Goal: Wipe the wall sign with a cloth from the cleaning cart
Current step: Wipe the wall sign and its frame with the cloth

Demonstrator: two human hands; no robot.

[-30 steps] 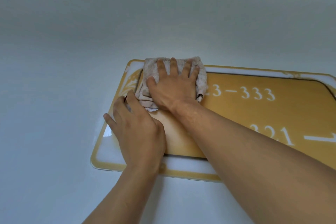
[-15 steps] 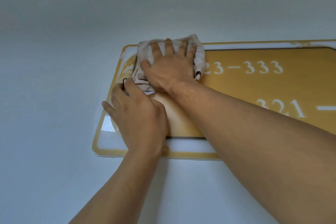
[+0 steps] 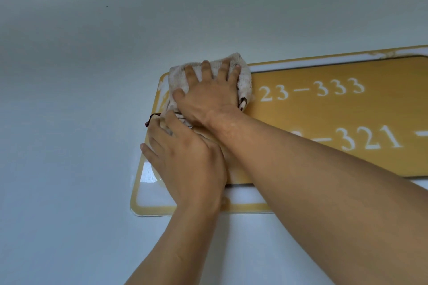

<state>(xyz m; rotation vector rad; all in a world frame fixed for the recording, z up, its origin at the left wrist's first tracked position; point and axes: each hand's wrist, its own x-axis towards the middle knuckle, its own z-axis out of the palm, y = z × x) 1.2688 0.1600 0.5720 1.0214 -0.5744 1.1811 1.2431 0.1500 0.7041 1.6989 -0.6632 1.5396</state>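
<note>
Here the right hand (image 3: 208, 97) presses flat, fingers spread, a fuzzy cloth (image 3: 243, 71) on the glossy sign (image 3: 324, 118) top-left corner; left hand (image 3: 187, 157) lies open below.

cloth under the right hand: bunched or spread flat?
Bunched. The cloth sits as a thick wad under the right hand on the sign's top-left corner, folds bulging past the fingers.

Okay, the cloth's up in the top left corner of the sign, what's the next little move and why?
Probably slide the right hand and cloth rightward along the top of the sign. The cloth sits pressed flat on the upper left corner, and the numbers to its right are uncovered. The left hand rests on the sign's left side and could go on bracing it.
</note>
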